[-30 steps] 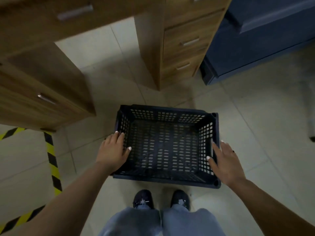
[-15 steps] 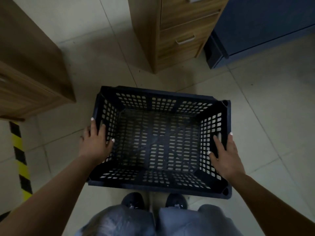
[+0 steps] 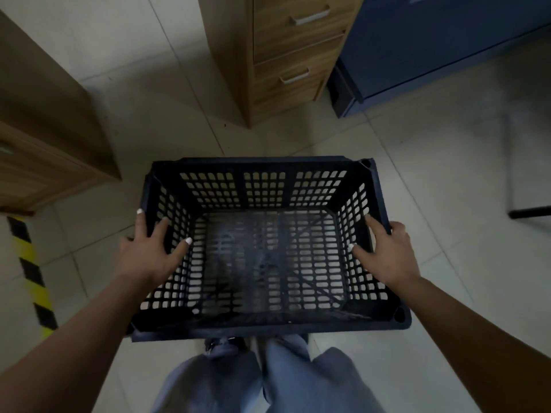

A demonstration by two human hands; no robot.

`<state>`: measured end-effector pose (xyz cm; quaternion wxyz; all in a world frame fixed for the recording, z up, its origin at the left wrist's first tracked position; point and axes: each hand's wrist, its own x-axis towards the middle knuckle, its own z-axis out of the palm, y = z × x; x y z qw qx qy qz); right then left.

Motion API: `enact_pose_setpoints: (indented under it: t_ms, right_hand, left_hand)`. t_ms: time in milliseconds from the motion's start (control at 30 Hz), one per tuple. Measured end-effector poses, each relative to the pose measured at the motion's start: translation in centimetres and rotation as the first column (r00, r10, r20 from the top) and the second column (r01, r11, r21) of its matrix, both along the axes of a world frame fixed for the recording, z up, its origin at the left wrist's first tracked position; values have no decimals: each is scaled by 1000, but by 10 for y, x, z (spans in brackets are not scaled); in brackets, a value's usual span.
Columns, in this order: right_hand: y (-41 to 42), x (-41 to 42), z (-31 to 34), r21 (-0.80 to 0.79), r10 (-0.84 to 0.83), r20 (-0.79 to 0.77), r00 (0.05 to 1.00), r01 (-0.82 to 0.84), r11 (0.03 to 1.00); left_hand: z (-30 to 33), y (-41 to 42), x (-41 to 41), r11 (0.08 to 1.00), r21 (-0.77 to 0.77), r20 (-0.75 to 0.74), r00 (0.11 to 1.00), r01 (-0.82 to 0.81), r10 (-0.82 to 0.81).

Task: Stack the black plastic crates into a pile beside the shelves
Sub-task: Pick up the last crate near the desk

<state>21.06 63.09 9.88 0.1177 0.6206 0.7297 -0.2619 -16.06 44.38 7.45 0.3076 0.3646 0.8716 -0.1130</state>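
One black plastic crate [image 3: 265,166] with perforated walls and an empty inside fills the middle of the head view, held off the tiled floor in front of my legs. My left hand [image 3: 146,253] grips its left wall, thumb inside and fingers along the outside of the rim. My right hand [image 3: 387,253] grips the right wall the same way, thumb inside. No other crate and no pile is in view.
A wooden drawer cabinet [image 3: 286,55] stands ahead, with a blue cabinet [image 3: 432,49] to its right. A wooden unit [image 3: 44,144] is at the left. Yellow-black floor tape [image 3: 32,272] runs along the left. A dark bar [image 3: 530,211] lies at the right edge.
The crate has risen from the floor towards me and looks larger. Both hands went from resting on its side walls to gripping them. The view has shifted closer to the drawer cabinet.
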Motion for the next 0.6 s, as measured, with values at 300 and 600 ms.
enact_pose_setpoints:
  t_ms: [300,600]
  right_hand:
    - [-37,24,207,50,159,130,979,-166,985]
    - [-86,63,355,111,99,124,987,-112,987]
  left_hand:
    - [202,-33,14,999,42,-11,999,34,-33]
    - [377,-64,42,986,170,-32,999,1,4]
